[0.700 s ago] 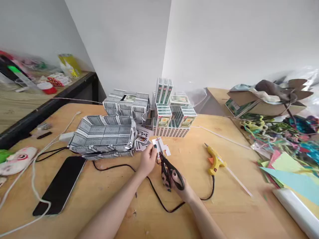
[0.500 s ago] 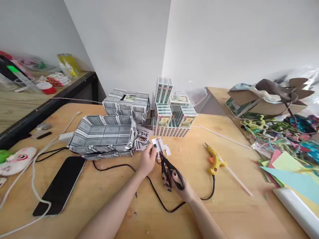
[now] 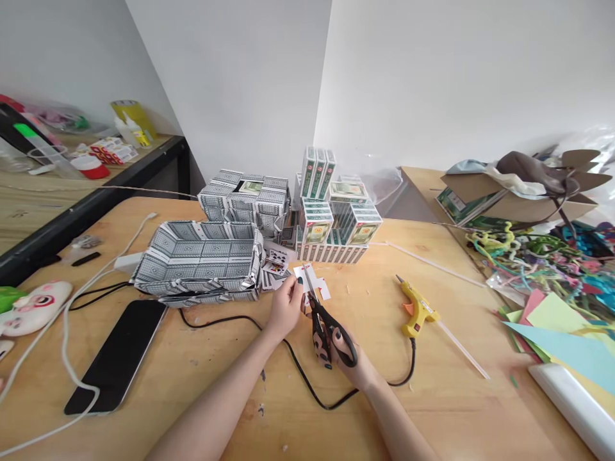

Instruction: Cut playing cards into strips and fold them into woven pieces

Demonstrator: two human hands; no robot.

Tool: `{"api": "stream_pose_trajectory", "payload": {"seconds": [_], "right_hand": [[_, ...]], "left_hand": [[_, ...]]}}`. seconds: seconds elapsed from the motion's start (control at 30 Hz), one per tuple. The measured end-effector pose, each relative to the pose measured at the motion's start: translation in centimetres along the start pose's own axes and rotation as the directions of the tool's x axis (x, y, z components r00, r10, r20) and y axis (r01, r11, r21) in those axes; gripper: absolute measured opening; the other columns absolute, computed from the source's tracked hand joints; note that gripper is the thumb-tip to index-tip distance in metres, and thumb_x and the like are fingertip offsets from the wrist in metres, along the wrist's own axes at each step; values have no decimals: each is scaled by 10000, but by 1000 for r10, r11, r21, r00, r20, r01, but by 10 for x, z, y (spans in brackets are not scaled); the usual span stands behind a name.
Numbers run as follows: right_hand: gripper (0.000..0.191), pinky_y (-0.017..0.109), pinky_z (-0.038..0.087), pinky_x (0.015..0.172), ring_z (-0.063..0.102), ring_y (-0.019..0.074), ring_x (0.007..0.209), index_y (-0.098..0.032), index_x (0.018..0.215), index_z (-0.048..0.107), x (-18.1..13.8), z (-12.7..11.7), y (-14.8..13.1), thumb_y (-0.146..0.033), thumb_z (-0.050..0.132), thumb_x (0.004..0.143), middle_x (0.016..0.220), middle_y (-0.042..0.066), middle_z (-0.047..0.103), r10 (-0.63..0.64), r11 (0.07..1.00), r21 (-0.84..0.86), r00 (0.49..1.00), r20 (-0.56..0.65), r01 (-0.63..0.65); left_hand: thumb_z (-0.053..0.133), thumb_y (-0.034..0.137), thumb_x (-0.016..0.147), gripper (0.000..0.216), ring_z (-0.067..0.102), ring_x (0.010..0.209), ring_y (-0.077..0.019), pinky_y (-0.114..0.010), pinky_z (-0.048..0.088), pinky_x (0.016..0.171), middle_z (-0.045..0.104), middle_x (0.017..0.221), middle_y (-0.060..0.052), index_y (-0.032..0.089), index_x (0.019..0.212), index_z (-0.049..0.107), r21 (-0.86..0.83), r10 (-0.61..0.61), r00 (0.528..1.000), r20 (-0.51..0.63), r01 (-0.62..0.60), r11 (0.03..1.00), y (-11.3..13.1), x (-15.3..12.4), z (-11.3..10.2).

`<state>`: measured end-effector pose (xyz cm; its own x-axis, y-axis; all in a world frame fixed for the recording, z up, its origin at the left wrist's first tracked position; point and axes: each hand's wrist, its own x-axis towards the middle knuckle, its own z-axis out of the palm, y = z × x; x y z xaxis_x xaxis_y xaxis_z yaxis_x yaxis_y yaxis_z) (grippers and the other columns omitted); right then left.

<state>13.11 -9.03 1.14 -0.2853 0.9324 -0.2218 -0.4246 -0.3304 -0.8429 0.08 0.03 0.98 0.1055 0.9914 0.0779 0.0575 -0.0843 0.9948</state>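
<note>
My left hand (image 3: 286, 307) pinches a white playing card (image 3: 300, 271) over the middle of the table. In my right hand (image 3: 354, 363) are black-handled scissors (image 3: 327, 321), fingers through the loops, with the blades pointing away from me at the card. Just beyond and to the right lie white card pieces (image 3: 323, 289) with red marks. Left of them is a small pile of playing cards (image 3: 275, 261), beside an open tray built from patterned cards (image 3: 199, 253). My fingers partly hide the held card's lower edge.
Stacked card packs (image 3: 331, 253) and a card-covered block (image 3: 243, 195) stand behind. A yellow glue gun (image 3: 417, 310) lies right, its black cord (image 3: 307, 382) looping below my hands. A phone (image 3: 118, 355) lies left; coloured paper (image 3: 560, 326) and craft stems (image 3: 509, 246) lie right.
Both hands keep nearly the same place, the card and scissors still in them. The whole view has shifted very slightly.
</note>
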Motion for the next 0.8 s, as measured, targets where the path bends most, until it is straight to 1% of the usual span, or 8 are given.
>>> {"api": "stream_pose_trajectory", "payload": {"seconds": [0.17,0.33,0.43,0.67,0.8], "right_hand": [[475,215,300,411,354,89,476,-158,1024,526,0,0,0,-529,562,729,625,-4,445,-6,1000,-31,1000,-7,6],[420,214,301,420,353,84,475,-151,992,536,0,3,-2,-506,529,768,618,-8,431,-33,997,-63,999,-6,33],[413,212,297,412,350,82,469,-152,991,531,0,2,-2,-501,529,770,624,-9,429,-25,999,-42,1000,12,25],[399,211,295,420,340,82,485,-163,959,527,-1,2,-3,-498,561,744,635,-15,406,2,999,-36,1000,1,-2],[403,211,280,422,324,77,484,-172,1012,520,-2,6,-7,-479,558,754,647,-20,387,16,999,-39,1000,1,-16]], "left_hand": [[386,329,829,263,411,412,-78,-191,326,427,387,472,68,195,606,343,-12,5,1000,6,-5,1000,0,0,0],[406,326,820,267,394,422,-73,-186,313,429,374,479,67,192,598,341,-23,9,1000,-3,-10,1000,-2,0,0],[403,334,822,269,387,421,-73,-186,307,428,375,481,66,192,602,344,-34,3,1000,3,-2,999,-4,0,0],[404,322,819,257,379,412,-71,-183,307,417,365,476,66,193,606,342,-55,-13,1000,14,14,998,-5,0,0],[398,320,817,256,375,401,-69,-180,304,405,351,467,71,195,605,330,-67,-26,999,21,27,997,-6,1,1]]}}
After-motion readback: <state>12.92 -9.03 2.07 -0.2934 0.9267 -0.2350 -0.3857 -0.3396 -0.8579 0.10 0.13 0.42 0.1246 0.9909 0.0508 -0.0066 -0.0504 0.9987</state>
